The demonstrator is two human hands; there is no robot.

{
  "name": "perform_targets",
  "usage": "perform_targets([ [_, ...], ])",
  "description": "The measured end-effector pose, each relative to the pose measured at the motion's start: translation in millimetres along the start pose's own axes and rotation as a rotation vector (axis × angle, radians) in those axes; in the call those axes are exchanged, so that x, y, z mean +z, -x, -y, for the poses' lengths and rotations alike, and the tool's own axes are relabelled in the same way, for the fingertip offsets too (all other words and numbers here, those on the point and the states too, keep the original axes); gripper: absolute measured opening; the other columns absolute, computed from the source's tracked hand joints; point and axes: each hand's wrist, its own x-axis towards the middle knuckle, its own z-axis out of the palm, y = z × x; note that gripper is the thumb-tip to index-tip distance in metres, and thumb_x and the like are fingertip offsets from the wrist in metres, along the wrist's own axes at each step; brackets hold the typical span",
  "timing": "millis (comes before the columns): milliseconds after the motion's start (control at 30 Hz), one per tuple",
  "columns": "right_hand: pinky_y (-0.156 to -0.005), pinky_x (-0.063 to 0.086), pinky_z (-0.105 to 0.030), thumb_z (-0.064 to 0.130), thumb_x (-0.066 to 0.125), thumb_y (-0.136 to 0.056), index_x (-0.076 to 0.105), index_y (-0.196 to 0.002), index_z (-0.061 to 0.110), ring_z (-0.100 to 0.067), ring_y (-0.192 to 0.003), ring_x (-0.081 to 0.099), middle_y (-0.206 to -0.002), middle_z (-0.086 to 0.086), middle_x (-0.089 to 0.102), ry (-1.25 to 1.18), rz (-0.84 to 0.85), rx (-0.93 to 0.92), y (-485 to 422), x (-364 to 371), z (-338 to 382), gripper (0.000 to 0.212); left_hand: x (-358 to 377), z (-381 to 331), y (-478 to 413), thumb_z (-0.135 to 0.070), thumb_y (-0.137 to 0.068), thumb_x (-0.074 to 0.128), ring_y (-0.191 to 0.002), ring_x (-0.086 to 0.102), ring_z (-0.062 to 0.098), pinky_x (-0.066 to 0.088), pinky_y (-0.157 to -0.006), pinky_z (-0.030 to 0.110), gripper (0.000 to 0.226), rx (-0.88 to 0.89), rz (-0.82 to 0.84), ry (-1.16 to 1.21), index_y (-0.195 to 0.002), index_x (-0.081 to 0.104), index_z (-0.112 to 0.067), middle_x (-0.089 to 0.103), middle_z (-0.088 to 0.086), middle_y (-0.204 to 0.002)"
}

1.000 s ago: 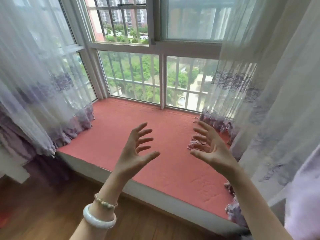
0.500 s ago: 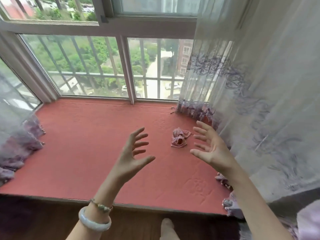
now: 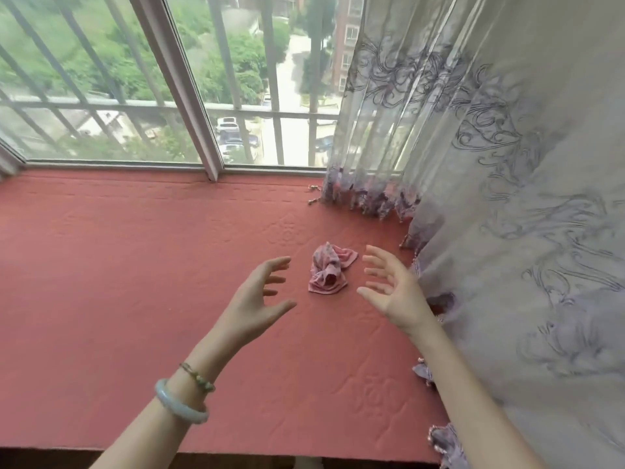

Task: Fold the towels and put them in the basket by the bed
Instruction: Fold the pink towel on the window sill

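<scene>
A red quilted window seat point(image 3: 135, 299) runs below a barred window point(image 3: 189, 96), with a sheer embroidered curtain point(image 3: 507, 198) hanging along its right side. A crumpled pink towel point(image 3: 329, 269) lies on the seat near the curtain's hem. The left hand point(image 3: 257, 299) and the right hand point(image 3: 392, 289) hover on either side of it, palms facing, fingers spread and slightly bent, touching nothing; the left wrist wears a pale bangle point(image 3: 179, 402) and a beaded bracelet point(image 3: 198, 377).
</scene>
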Motion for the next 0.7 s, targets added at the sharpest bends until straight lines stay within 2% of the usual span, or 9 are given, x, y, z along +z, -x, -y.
perform_targets([
  [200, -0.082, 0.051, -0.017, -0.003, 0.071, -0.075, 0.052, -0.121, 0.028, -0.006, -0.101, 0.059, -0.107, 0.014, 0.059, 0.024, -0.059, 0.073, -51.1, 9.2, -64.1, 0.059, 38.8, 59.1, -55.4, -0.012, -0.076, 0.075, -0.105, 0.055, 0.003, 0.044, -0.084, 0.013, 0.065, -0.062, 0.070, -0.064, -0.132, 0.045, -0.024, 0.051, -0.010, -0.126],
  [300, -0.078, 0.050, -0.012, -0.004, 0.069, -0.077, 0.055, -0.106, 0.035, -0.005, -0.096, 0.059, -0.100, 0.013, 0.060, 0.056, -0.124, 0.082, -75.5, 20.2, -98.5, 0.050, 63.4, 100.3, -78.0, -0.016, -0.077, 0.074, -0.106, 0.052, 0.007, 0.042, -0.088, 0.019, 0.061, -0.095, 0.112, -0.144, -0.131, 0.047, -0.020, 0.051, -0.007, -0.124],
  [367, -0.077, 0.049, -0.010, -0.005, 0.068, -0.077, 0.054, -0.097, 0.041, -0.004, -0.092, 0.060, -0.097, 0.013, 0.060, 0.092, -0.168, 0.090, -90.2, 30.2, -124.2, 0.052, 80.5, 129.7, -91.5, -0.019, -0.077, 0.074, -0.108, 0.052, 0.010, 0.042, -0.092, 0.022, 0.058, -0.096, 0.128, -0.201, -0.130, 0.049, -0.017, 0.052, -0.003, -0.124],
  [433, -0.075, 0.048, -0.008, -0.003, 0.068, -0.078, 0.058, -0.097, 0.038, -0.005, -0.089, 0.060, -0.096, 0.012, 0.061, 0.147, -0.190, 0.090, -102.8, 41.3, -151.1, 0.047, 97.3, 157.6, -103.7, -0.020, -0.077, 0.073, -0.112, 0.052, 0.014, 0.039, -0.096, 0.024, 0.056, -0.080, 0.131, -0.254, -0.129, 0.051, -0.015, 0.054, -0.001, -0.124],
  [533, -0.081, 0.050, -0.017, 0.001, 0.070, -0.076, 0.065, -0.107, 0.019, -0.011, -0.088, 0.061, -0.098, 0.005, 0.062, 0.261, -0.189, 0.087, -120.5, 58.3, -190.4, 0.036, 120.4, 190.8, -119.5, -0.018, -0.078, 0.071, -0.117, 0.048, 0.020, 0.034, -0.100, 0.024, 0.052, -0.040, 0.121, -0.338, -0.127, 0.054, -0.012, 0.056, 0.003, -0.125],
  [600, -0.085, 0.048, -0.025, 0.004, 0.072, -0.074, 0.066, -0.107, 0.014, -0.014, -0.090, 0.059, -0.097, 0.001, 0.062, 0.347, -0.172, 0.078, -130.1, 68.6, -213.0, 0.034, 133.8, 207.6, -128.4, -0.016, -0.076, 0.072, -0.113, 0.050, 0.024, 0.038, -0.100, 0.031, 0.049, -0.009, 0.099, -0.378, -0.123, 0.058, -0.010, 0.059, 0.005, -0.121],
  [700, -0.090, 0.039, -0.021, 0.008, 0.073, -0.072, 0.066, -0.109, 0.013, -0.018, -0.099, 0.054, -0.105, -0.003, 0.062, 0.423, -0.154, 0.089, -142.4, 82.4, -240.9, 0.038, 150.9, 228.1, -138.5, -0.018, -0.073, 0.073, -0.107, 0.052, 0.026, 0.041, -0.094, 0.033, 0.045, 0.033, 0.067, -0.391, -0.117, 0.062, -0.011, 0.062, 0.004, -0.115],
])
